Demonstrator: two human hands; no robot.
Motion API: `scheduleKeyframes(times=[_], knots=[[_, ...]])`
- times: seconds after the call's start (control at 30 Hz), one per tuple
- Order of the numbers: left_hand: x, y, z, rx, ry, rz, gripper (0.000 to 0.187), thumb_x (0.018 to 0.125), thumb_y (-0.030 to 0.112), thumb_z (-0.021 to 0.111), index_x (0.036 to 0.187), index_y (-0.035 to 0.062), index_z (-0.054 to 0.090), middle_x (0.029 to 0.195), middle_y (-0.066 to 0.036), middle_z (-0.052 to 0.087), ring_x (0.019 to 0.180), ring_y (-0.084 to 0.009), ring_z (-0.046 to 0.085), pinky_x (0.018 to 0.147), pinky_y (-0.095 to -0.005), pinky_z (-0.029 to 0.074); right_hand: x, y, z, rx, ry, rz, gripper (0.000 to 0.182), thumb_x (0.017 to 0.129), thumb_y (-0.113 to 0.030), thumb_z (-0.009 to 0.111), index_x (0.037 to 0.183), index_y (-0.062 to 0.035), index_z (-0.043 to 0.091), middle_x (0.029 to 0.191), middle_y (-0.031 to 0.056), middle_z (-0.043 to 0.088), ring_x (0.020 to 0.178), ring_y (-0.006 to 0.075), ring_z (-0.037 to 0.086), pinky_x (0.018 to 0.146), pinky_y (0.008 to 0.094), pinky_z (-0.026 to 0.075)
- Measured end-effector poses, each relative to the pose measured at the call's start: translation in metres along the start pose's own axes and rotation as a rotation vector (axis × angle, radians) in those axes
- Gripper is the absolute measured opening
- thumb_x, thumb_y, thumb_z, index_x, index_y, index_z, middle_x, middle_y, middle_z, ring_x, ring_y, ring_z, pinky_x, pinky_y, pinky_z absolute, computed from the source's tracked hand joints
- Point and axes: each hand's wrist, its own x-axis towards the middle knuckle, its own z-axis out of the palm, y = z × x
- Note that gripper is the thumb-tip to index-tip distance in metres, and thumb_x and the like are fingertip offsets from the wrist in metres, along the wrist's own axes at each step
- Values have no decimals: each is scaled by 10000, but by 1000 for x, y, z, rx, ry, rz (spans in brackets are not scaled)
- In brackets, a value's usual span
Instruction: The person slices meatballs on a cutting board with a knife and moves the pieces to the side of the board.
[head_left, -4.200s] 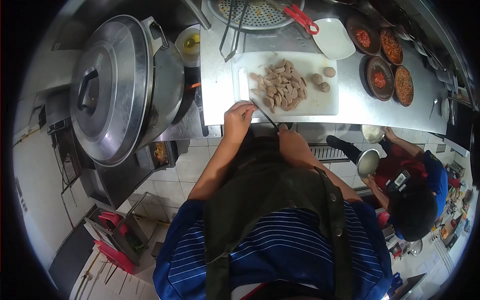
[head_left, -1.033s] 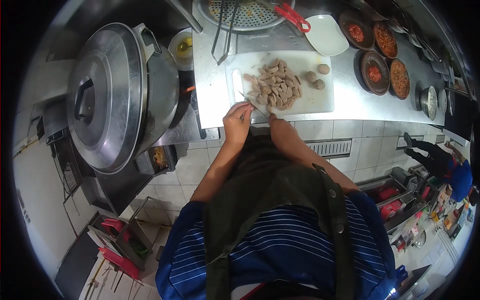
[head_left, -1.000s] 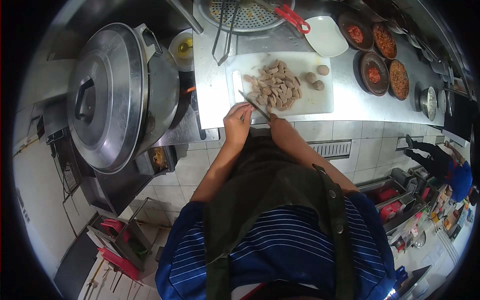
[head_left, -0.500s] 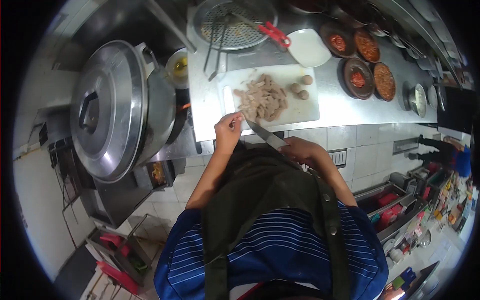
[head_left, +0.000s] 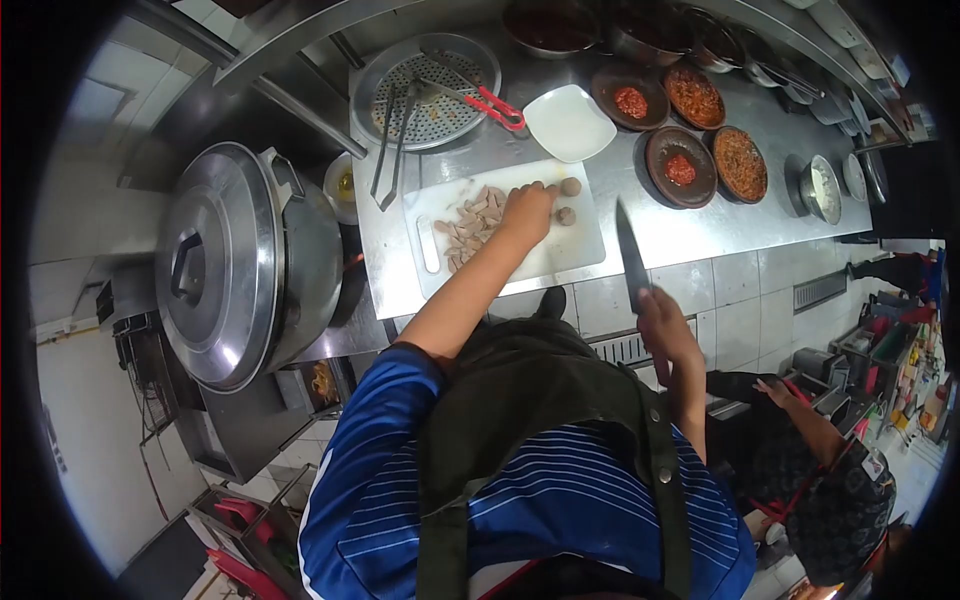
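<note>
My left hand (head_left: 528,212) reaches over the white cutting board (head_left: 590,245), its fingers closed and pointing down at the right side. They seem to be pinching a meatball, which the hand mostly hides. Right beside the fingertips sit two whole brown meatballs (head_left: 570,187). Left of the hand lies a pile of sliced meatball pieces (head_left: 470,225), partly covered by my wrist. My right hand (head_left: 665,325) grips a kitchen knife (head_left: 631,250) by its handle, off the counter's front edge, blade pointing away from me.
A perforated steel tray (head_left: 430,95) holds red-handled tongs (head_left: 495,108). A white square plate (head_left: 570,122) stands beyond the board. Stone bowls with red sauce (head_left: 680,170) are to the right. A big lidded pot (head_left: 215,265) stands left. Another person (head_left: 820,480) is behind at right.
My left hand has moved from the board's front edge to the meatballs. The knife has swung right, away from my left hand. Another person has come into view at the lower right.
</note>
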Motion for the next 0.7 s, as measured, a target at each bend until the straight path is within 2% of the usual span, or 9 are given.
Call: scheduleKeyframes(times=[0.03,0.07,0.1,0.17,0.23,0.37,0.43,0.63,0.7], knots=[[-2,-3,-1,8,0,-10,388,642,6,635,1026,54,602,963,-152,596,879,-309,584,798,-355,461,-2,7,0,-175,-4,-96,303,916,-309,461,861,-13,492,547,38,408,477,129,422,454,311,372],[-9,-7,-7,-182,125,-8,371,634,1,640,999,58,608,905,-143,605,820,-291,595,757,-341,475,-3,8,0,-282,-90,11,291,914,-266,445,850,13,498,604,140,514,595,241,553,565,384,414],[-18,-9,-18,-371,248,-6,354,625,-4,645,972,61,613,848,-133,615,761,-273,606,715,-327,490,-1,11,5,-277,-104,12,291,914,-266,445,850,13,498,604,140,514,595,241,553,565,384,414],[-39,-24,-43,-576,272,-128,324,630,70,726,929,37,607,784,-83,621,685,-151,590,637,-262,498,6,23,27,-497,-239,-236,281,907,-250,441,870,20,509,744,245,582,742,380,590,646,458,423],[-65,-39,-75,-632,305,-262,351,643,129,774,923,15,594,816,-62,628,695,-90,578,624,-221,490,23,33,66,-471,-363,-272,281,898,-246,448,877,26,515,853,278,586,841,455,545,704,503,412],[-116,-87,-75,-846,396,-327,314,652,71,753,915,-10,601,750,-34,617,640,-65,550,587,-201,463,67,36,146,-487,-507,-567,286,886,-245,443,871,33,512,789,259,583,784,451,546,693,507,417],[-139,-101,-64,-890,378,-375,299,687,22,735,950,-14,598,812,-28,635,707,-59,566,658,-190,460,74,34,172,-517,-489,-570,276,883,-235,438,864,29,514,773,255,580,774,449,546,686,508,418],[-179,-84,-22,-922,465,-457,295,649,13,698,924,3,593,722,-15,586,626,-54,528,575,-201,447,89,30,184,-520,-366,-625,211,881,-167,423,859,26,505,743,281,576,751,444,564,673,516,426],[-180,-84,-6,-790,439,-401,299,647,45,695,934,17,617,751,-42,593,637,-92,550,572,-208,450,82,15,182,-597,-284,-465,212,886,-164,420,867,31,502,752,290,580,757,447,572,686,517,433]])
